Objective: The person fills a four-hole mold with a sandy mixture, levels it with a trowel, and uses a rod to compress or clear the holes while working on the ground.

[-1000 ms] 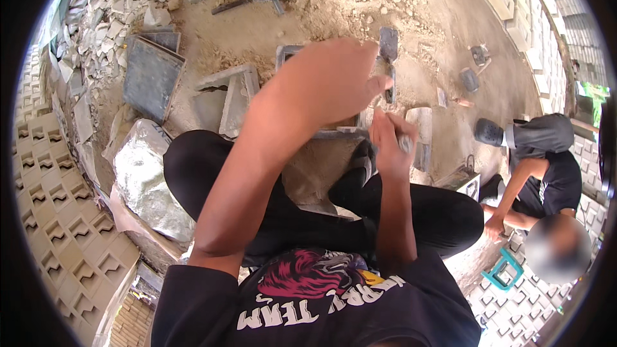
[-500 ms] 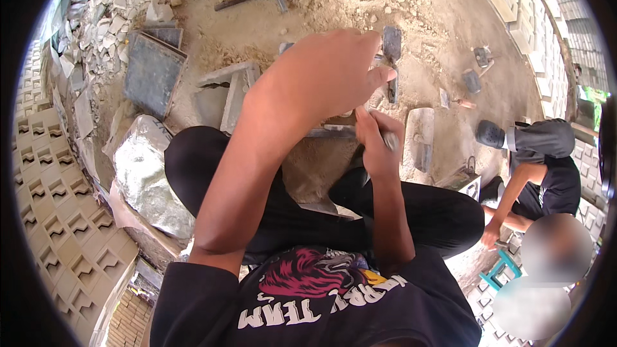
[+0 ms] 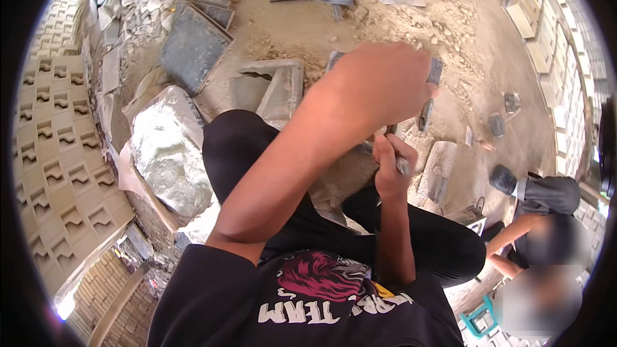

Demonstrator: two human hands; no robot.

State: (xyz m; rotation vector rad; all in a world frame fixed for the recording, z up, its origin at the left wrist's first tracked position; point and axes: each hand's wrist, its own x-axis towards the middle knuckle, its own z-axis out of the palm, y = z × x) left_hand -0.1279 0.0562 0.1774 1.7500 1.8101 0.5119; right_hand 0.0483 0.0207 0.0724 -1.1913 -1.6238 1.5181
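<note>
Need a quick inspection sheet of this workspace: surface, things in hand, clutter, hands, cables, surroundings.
Surface: sandy ground, uneven, strewn with crumbs and small lumps.
Things in hand: grey metal-looking piece in the right fist; its full shape is hidden.
Clutter: dark flat slabs, pale rubble, whitish sack and square grey frame on the left; rounded stone-like block on the right.
Hands: right hand closed around the grey piece; left hand farther forward, its grip hidden.
Cables: nothing seen.
Surroundings: stacked patterned blocks on the left; another person and teal stool on the right.
</note>
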